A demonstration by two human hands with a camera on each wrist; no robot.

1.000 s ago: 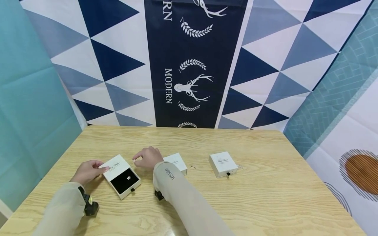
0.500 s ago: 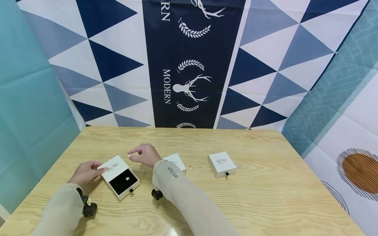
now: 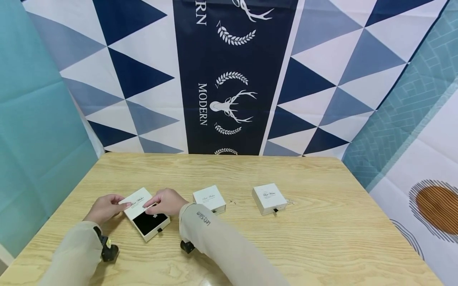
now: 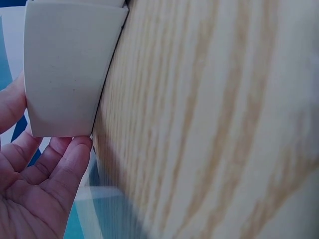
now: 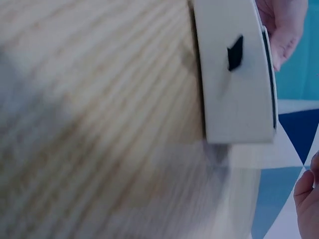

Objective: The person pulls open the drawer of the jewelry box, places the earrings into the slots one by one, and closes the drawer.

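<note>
A white drawer-style gift box (image 3: 135, 201) lies at the left of the table, its tray pulled partway out to show a black pad (image 3: 143, 224). On the pad sits a small silvery flower-shaped earring (image 3: 155, 215). My left hand (image 3: 103, 208) grips the box's back end, thumb on top; the left wrist view shows several fingers against the end of the box (image 4: 72, 69). My right hand (image 3: 167, 201) is over the tray, thumb and index finger pinching a tiny pale earring, mostly hidden. In the right wrist view, the tray front (image 5: 237, 104) has a black pull tab (image 5: 235, 53).
Two more white boxes stand on the wooden table (image 3: 304, 238): one box (image 3: 210, 198) just right of my right hand, another box (image 3: 269, 198) farther right. Tiny shiny pieces (image 3: 232, 201) lie beside the nearer one, and more shiny pieces (image 3: 290, 201) beside the other.
My right hand has moved left and then down toward me, from beside the box to over the black pad, with the small pale earring pinched. The left hand stays on the box.
</note>
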